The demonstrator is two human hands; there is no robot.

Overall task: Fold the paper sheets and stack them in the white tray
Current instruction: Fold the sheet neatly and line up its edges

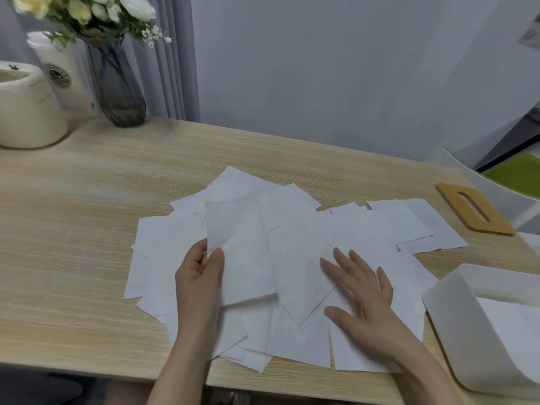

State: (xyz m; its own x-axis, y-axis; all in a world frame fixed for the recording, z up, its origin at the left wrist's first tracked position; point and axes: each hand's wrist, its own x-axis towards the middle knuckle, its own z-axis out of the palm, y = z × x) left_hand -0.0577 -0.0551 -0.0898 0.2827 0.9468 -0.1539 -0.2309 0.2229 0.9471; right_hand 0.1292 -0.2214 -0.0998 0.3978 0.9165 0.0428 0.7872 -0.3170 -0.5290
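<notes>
Several white paper sheets (365, 235) lie scattered and overlapping across the middle of the wooden table. My left hand (198, 276) pinches one sheet (239, 244) by its left edge, thumb on top, lifting it slightly above the pile. My right hand (359, 290) lies flat with fingers spread on the sheets to the right. The white tray (455, 311) stands at the right front corner of the table, with white paper lying inside it.
A grey glass vase with flowers (119, 83), a cream container (26, 112) and a white cup (67, 74) stand at the back left. A wooden lid with a slot (474, 210) lies at the right, beside a white and green chair (511, 182). The table's front edge (87, 372) is close.
</notes>
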